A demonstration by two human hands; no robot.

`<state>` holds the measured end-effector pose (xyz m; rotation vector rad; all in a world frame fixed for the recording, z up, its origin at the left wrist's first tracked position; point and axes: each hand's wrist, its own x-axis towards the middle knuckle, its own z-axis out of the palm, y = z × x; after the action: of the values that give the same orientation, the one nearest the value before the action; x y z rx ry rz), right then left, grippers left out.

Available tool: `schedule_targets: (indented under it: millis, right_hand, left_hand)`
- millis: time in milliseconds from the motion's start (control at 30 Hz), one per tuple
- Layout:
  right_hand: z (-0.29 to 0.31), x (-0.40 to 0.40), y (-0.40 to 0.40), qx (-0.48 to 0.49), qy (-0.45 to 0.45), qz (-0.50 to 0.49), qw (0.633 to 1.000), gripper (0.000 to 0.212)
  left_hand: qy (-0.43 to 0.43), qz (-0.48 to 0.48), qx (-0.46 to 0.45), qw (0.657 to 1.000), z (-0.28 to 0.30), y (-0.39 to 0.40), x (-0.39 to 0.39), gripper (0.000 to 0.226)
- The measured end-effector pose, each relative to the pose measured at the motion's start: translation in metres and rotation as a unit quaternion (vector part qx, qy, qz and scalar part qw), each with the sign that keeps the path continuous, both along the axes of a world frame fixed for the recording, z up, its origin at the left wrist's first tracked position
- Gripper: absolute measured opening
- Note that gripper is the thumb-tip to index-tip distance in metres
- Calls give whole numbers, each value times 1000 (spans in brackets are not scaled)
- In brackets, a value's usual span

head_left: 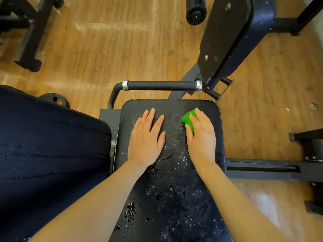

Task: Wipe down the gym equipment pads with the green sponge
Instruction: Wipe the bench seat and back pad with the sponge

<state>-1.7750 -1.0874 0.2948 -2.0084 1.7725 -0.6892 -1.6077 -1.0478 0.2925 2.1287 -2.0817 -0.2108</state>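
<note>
Wiping the seat pad [172, 172] with the green sponge [187, 119], pressed flat near the far right corner under the right hand [201, 135], fingers curled over its top. Bracing with the left hand [146, 137], spread flat and relaxed on the pad beside it, holding nothing. Best done with long overlapping strokes pulled toward the near edge, gathering the beads of water and white specks scattered down the middle. Keeping even pressure, lifting the bracing palm to reach beneath it. Leaving the handle bar [161, 85] and backrest pad [52, 145] for later.
</note>
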Motion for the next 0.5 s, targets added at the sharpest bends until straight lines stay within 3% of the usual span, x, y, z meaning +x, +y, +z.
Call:
schedule_targets:
  millis: [233,500]
  right_hand:
    - [-1,-7,47,8,-14,10,1000,45]
    - [8,25,-43,17,0,14,1000,42]
  left_hand:
    - [4,0,0,1000,0,0,1,52]
    - [11,5,-1,1000,0,0,1,53]
